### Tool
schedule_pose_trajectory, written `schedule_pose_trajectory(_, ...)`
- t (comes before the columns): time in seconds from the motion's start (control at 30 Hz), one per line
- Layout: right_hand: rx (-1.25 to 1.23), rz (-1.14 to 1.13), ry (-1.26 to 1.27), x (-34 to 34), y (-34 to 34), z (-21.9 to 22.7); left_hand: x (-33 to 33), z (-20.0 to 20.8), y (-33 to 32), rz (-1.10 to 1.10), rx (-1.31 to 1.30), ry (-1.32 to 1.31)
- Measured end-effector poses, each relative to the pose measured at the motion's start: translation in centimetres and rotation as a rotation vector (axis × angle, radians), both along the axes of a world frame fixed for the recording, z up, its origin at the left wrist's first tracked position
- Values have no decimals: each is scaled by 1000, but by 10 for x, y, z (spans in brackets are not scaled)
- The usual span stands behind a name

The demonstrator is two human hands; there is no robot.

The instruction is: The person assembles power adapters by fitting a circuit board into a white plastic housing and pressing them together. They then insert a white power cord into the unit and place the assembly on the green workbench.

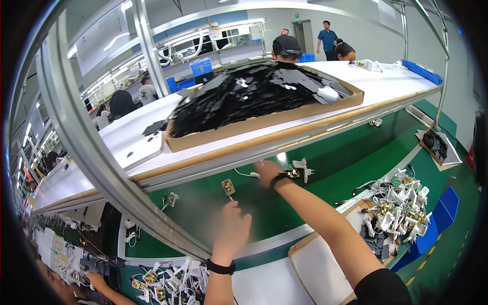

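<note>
1. The left hand [234, 223], blurred, reaches over the green table [338, 155], fingertips at or near a small circuit board's [228, 187] lower end; its grip cannot be told.
2. The right hand [268, 174] is between a white cable [246, 174] and a white plug adapter [306, 171]; its grip is also unclear.

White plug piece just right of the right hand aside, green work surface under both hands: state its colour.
Green work surface; head view.
</note>
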State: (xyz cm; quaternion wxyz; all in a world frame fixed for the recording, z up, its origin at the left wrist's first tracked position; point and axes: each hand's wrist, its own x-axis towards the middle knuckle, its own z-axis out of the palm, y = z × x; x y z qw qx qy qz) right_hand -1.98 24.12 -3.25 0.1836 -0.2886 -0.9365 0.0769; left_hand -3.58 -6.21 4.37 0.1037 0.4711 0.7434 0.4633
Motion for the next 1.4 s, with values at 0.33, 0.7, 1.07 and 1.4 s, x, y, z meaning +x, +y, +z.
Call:
schedule_pose_trajectory(0.33,127,-186,-362,50,43,5,-13,-2,-29,-42,-8,-29)
schedule_pose_trajectory(0.7,-895,35,364,105,-65,143,-9,-12,1,-161,118,-196)
schedule_pose_trajectory(1.07,-738,324,523,170,-95,124,38,-31,50,-561,81,-529)
schedule_pose_trajectory(1.4,-160,301,-678,285,-44,71,40,-20,81,-409,147,-812)
